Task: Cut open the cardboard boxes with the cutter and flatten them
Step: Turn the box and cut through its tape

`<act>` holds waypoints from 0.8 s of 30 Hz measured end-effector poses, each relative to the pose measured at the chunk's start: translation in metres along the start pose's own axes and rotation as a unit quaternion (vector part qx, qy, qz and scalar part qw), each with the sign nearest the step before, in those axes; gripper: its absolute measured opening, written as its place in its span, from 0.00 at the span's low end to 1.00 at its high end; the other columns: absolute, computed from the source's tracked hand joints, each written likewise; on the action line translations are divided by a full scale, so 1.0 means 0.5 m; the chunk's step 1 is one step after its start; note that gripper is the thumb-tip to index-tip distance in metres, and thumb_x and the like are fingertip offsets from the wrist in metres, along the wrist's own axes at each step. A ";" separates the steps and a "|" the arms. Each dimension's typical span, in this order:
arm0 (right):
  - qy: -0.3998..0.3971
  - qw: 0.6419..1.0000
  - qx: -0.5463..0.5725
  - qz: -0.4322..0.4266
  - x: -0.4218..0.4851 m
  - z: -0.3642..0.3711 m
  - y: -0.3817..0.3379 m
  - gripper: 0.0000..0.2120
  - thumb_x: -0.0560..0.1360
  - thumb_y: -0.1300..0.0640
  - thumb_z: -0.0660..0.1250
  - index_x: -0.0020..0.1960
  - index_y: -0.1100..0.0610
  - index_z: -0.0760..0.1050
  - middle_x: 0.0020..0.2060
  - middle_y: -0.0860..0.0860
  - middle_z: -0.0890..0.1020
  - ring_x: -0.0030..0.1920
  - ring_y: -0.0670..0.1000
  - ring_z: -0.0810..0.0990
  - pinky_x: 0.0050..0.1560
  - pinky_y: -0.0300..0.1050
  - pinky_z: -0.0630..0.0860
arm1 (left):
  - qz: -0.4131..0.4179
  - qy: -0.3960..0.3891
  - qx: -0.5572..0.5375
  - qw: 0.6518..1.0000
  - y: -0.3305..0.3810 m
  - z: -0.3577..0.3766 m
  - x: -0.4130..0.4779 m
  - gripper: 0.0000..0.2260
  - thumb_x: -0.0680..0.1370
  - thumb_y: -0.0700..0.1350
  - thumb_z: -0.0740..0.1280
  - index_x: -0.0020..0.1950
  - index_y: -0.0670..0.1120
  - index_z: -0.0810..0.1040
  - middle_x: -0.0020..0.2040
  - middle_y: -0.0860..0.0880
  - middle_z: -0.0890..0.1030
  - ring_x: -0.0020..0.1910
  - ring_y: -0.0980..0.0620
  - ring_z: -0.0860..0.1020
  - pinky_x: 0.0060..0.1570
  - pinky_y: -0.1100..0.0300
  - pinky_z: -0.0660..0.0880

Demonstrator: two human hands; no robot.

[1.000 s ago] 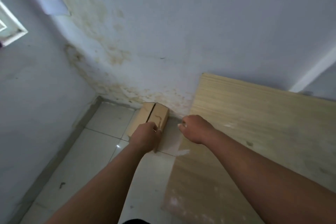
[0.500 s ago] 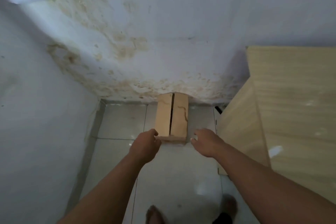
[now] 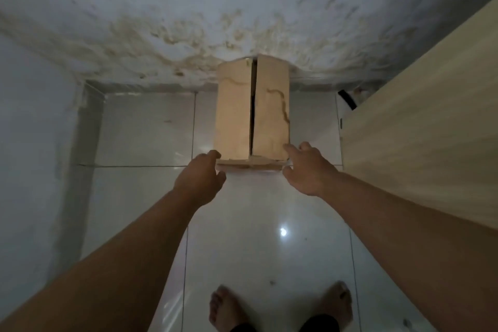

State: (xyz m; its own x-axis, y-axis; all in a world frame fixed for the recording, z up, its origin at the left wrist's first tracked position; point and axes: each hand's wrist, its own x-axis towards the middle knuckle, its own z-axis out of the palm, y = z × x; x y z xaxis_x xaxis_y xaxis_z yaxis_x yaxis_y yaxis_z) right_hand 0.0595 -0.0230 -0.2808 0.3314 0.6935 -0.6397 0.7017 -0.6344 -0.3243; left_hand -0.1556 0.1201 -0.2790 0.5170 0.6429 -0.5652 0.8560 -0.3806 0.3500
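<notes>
Cardboard, pale brown: the box [image 3: 252, 113] stands on the white tiled floor [image 3: 269, 224], its far end against the stained wall [image 3: 242, 8]. Its two top flaps are closed, with a dark slit running between them, and each flap carries a wavy brown mark. The left hand [image 3: 200, 178] reaches to the box's near left corner with fingers loosely bent, gripping nothing. The right hand [image 3: 307, 170] reaches to the near right corner with fingers spread, their tips at the flap's edge; whether either hand touches the box I cannot tell. A light wooden table [image 3: 431, 129] fills the right side, just beside the box. Two bare feet [image 3: 229, 310] stand on the floor below.
</notes>
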 end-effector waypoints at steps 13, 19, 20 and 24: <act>0.164 0.975 0.133 -0.071 0.279 0.255 0.128 0.44 0.77 0.52 0.71 0.75 0.24 0.44 0.58 0.54 0.65 0.53 0.58 0.78 0.60 0.51 0.78 | 0.068 0.094 -0.130 0.985 -0.151 0.271 0.295 0.55 0.73 0.45 0.79 0.84 0.59 0.40 0.74 0.41 0.70 0.68 0.43 0.74 0.62 0.50 0.73; 0.223 0.958 0.168 -0.062 0.312 0.290 0.122 0.45 0.76 0.59 0.73 0.75 0.25 0.50 0.58 0.53 0.68 0.57 0.56 0.77 0.65 0.50 0.75 | 0.058 0.155 -0.197 0.966 -0.143 0.305 0.309 0.53 0.74 0.46 0.79 0.84 0.60 0.44 0.76 0.47 0.69 0.62 0.55 0.69 0.58 0.56 0.71; 0.227 0.956 0.172 -0.063 0.311 0.293 0.120 0.45 0.76 0.60 0.72 0.75 0.26 0.51 0.58 0.53 0.68 0.58 0.55 0.77 0.66 0.48 0.75 | 0.057 0.162 -0.200 0.965 -0.140 0.308 0.306 0.52 0.74 0.46 0.79 0.84 0.60 0.44 0.75 0.47 0.70 0.62 0.55 0.69 0.58 0.56 0.71; 0.242 0.952 0.172 -0.069 0.288 0.282 0.113 0.43 0.78 0.63 0.69 0.76 0.28 0.52 0.61 0.53 0.69 0.59 0.55 0.77 0.66 0.50 0.75 | 0.047 0.172 -0.205 0.962 -0.125 0.303 0.279 0.51 0.75 0.46 0.78 0.84 0.59 0.44 0.74 0.47 0.71 0.63 0.56 0.68 0.61 0.57 0.70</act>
State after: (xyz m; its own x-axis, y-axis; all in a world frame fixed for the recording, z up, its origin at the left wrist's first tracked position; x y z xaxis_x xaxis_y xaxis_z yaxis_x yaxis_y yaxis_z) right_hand 0.0580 -0.0072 -0.4896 0.5621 0.8013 -0.2048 0.5388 -0.5426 -0.6444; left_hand -0.1356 0.1330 -0.4931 0.4972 0.8276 -0.2605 0.6936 -0.1988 0.6923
